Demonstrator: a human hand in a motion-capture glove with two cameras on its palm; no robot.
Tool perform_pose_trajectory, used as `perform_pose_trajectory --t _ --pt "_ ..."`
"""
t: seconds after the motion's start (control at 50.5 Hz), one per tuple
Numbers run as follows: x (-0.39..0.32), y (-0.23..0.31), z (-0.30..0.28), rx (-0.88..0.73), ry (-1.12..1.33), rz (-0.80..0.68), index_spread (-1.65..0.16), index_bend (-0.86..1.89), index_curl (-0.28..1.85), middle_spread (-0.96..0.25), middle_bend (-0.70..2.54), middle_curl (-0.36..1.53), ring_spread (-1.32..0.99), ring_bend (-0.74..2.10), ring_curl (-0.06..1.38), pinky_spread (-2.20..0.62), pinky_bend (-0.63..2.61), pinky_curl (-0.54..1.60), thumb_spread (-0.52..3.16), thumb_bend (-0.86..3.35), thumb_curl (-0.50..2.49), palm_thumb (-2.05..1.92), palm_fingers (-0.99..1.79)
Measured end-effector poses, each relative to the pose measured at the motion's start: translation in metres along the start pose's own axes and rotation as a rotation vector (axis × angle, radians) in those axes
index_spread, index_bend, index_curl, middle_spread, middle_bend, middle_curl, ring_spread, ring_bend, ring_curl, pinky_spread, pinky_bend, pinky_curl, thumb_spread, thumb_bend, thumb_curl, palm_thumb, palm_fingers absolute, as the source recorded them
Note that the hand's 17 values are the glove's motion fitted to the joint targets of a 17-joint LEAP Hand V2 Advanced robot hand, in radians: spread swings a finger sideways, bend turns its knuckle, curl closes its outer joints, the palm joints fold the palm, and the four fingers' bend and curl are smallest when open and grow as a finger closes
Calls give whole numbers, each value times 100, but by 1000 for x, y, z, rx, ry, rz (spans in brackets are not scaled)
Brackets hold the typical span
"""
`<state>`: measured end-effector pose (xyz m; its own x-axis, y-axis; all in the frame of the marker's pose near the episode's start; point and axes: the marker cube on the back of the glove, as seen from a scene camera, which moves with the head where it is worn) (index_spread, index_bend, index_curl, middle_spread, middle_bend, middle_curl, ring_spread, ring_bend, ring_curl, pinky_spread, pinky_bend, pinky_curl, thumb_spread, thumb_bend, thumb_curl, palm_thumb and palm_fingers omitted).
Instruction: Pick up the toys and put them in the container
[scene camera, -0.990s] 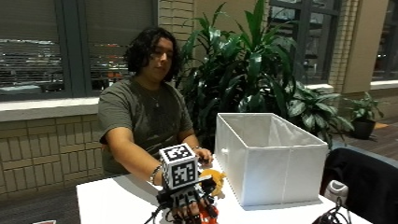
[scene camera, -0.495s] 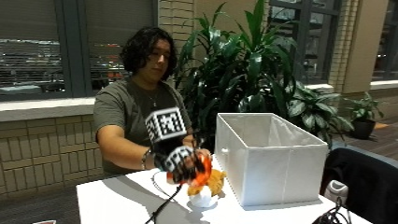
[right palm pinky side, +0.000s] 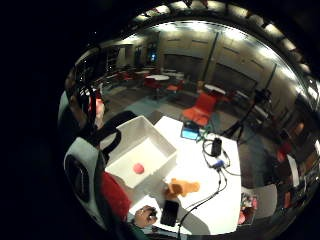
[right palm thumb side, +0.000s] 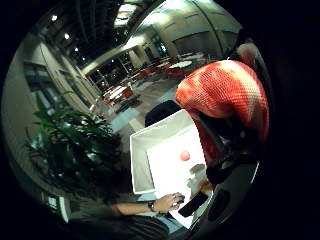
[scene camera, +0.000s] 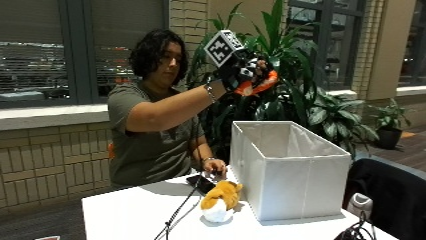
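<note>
While raised above white container (scene camera: 291, 170), right hand (scene camera: 243, 70) grips orange toy (scene camera: 261, 84)

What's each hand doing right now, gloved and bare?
Gloved right hand: raised above the white container, gripping a red-orange toy.
Bare left hand: resting on the table by a black phone, holding nothing.

A large public lounge or cafeteria, after dark.

We see a brick wall (scene camera: 53, 155) under dark windows (scene camera: 40, 50), big potted plants (scene camera: 299, 95), and many round tables (right palm pinky side: 159, 77) with orange chairs (right palm pinky side: 202, 107) under ceiling lights.
</note>
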<state>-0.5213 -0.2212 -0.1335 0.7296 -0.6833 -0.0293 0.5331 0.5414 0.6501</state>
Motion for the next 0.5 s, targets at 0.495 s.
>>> perform_pose_trajectory --t 0.495 --pt "76 -5 77 -145 283 84 -35 18 34 -22 20 68 -27 79 39 -24 114 40 109 -11 15 -17 16"
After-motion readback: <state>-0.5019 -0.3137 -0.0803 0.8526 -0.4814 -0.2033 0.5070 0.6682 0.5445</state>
